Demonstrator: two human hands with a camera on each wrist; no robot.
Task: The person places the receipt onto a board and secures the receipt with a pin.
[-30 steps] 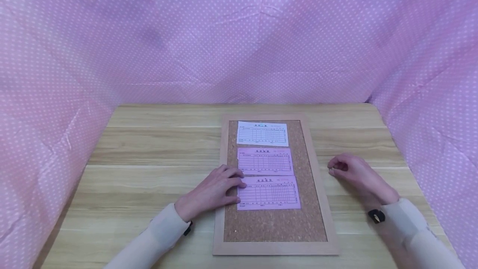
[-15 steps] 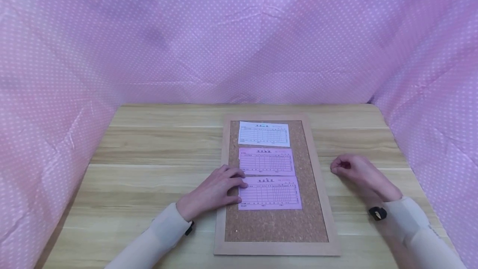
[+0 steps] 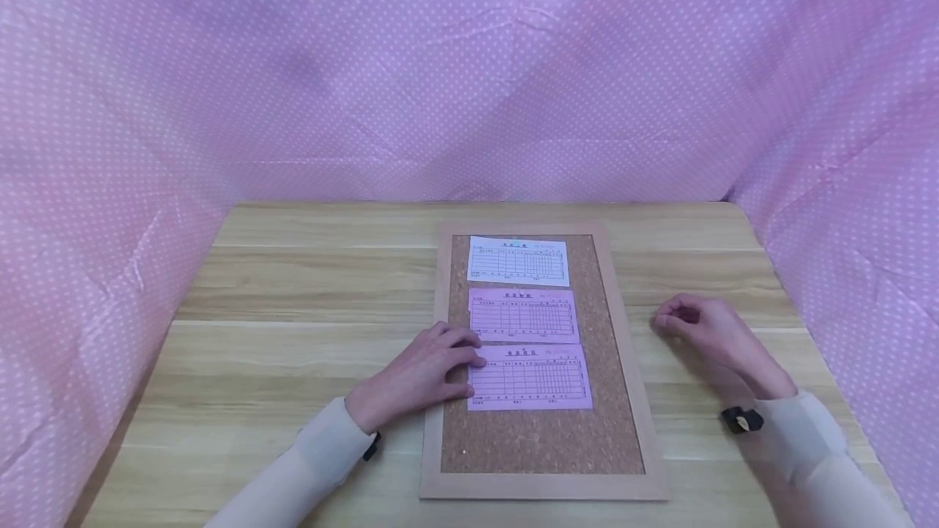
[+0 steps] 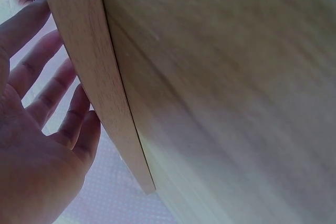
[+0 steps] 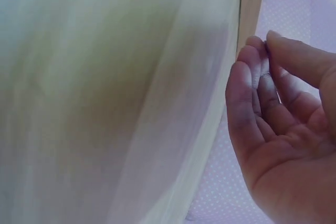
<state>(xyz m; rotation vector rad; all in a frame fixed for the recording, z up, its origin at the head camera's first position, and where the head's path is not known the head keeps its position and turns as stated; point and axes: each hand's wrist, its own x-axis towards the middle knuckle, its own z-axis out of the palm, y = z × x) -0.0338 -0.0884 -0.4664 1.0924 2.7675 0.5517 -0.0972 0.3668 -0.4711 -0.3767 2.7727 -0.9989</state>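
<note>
My left hand (image 3: 414, 373) lies over the left rail of a framed corkboard (image 3: 543, 446), its fingertips at the left edge of the lowest pink form slip (image 3: 528, 385). Its fingers are loosely bent along the wooden frame (image 4: 94, 51) in the left wrist view. Above that slip lie a second pink slip (image 3: 522, 320) and a white slip (image 3: 517, 263), in one column. To the right of the board, my right hand (image 3: 711, 332) brings thumb and finger tips together; nothing shows clearly between the fingertips (image 5: 273, 35) in the right wrist view.
The board lies on a light wood-grain table (image 3: 293, 292), right of its middle. Pink dotted cloth (image 3: 469, 63) hangs behind and on both sides. Black bands show at both wrists. A tiny white speck (image 3: 464, 452) is on the cork near the lower left corner.
The right hand has drifted slightly right and away from the board, and its thumb and finger tips have come closer together. The left hand and the slips stay in place.
</note>
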